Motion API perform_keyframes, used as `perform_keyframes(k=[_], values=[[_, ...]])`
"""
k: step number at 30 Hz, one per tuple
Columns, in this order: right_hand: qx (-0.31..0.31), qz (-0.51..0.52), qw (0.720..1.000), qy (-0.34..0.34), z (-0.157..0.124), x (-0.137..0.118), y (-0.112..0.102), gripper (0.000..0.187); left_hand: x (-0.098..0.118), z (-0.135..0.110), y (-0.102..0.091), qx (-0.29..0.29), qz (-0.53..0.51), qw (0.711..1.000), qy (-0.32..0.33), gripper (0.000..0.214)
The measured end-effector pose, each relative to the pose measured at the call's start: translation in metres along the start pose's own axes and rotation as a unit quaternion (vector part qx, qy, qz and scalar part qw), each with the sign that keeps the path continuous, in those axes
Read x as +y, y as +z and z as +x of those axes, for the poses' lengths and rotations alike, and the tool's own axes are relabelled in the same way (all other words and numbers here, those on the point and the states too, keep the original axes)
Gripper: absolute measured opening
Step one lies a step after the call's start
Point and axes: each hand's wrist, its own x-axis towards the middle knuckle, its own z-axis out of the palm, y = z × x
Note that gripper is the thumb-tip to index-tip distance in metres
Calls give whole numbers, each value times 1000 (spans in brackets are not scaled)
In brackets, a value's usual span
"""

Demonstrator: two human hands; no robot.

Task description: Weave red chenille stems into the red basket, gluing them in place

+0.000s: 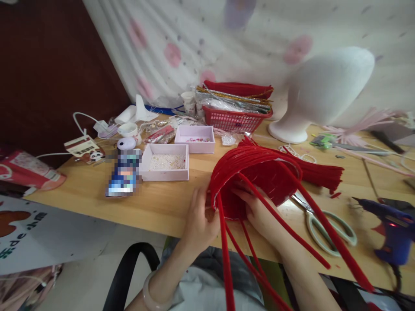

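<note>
A red hollow cap of fuzzy chenille stems [253,162] is tipped so that its opening faces me, with several long loose stems [223,255] hanging from its rim. My left hand [199,220] grips the rim on the left, fingers wrapped around the outside. Reaching into the opening, my right hand [259,211] holds the cap from within; its fingertips are partly hidden. Behind the cap, to the right, lies a bundle of red chenille stems [324,175]. Scissors [313,214] with pale green handles rest beside my right forearm.
On the right lies a blue glue gun [394,229] with a lit red light. A white foam head [324,90] stands behind. Further left are two bead boxes [165,175] [194,144], a phone [125,175] and a red basket [233,119] of craft stems.
</note>
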Motion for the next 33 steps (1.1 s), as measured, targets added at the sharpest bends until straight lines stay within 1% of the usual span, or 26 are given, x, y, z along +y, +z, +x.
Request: perform_keyframes(k=[5,9,13,16,23,27,30,33], values=[[-10,24,1000,-1,0,2,2,59,-4,-3,1,-10,-6,1000,-12,62],[-22,26,999,-9,-1,2,0,60,-4,-3,3,-12,-3,1000,-10,63],[-2,40,999,2,-2,2,-1,58,-3,-3,3,-12,5,1000,-5,61],[0,29,1000,8,-2,2,-1,57,-3,-3,3,-9,17,1000,-3,59],[-9,11,1000,-23,-1,-1,-2,54,-5,-3,1,-16,38,999,9,61],[16,4,1000,-25,-7,-3,-5,49,-5,-2,1,-12,46,999,11,61],[20,7,999,-37,-11,-3,-6,52,-6,-2,2,-12,43,999,22,64],[15,20,999,-28,-10,-4,-6,54,-6,-2,2,-15,40,999,32,69]])
